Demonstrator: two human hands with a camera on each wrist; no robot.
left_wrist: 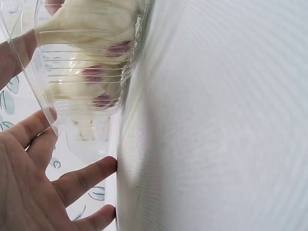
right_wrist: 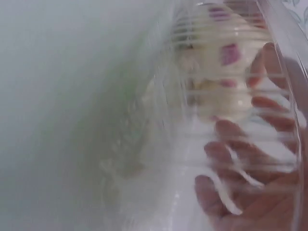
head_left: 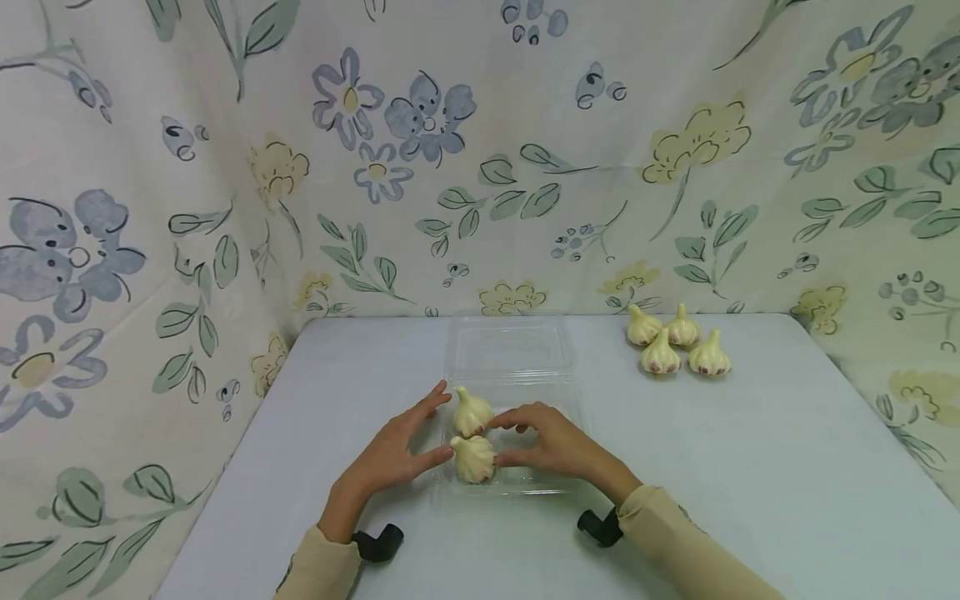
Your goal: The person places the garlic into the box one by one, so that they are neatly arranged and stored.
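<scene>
Two cream-coloured garlic bulbs, a rear one and a front one, lie one behind the other at the left side of a clear plastic clamshell box. My left hand is spread along the box's left side; in the left wrist view its fingertips reach the table and the box rim. From the right, my right hand reaches into the box, thumb and forefinger at the bulbs' right sides. Through the ribbed plastic in the right wrist view, its fingers look loosely bent beside the purple-marked bulbs.
Several more garlic bulbs stand grouped at the back right of the white table. The box's lid lies folded back toward the floral curtain behind the table. Black wrist mounts sit by both sleeves.
</scene>
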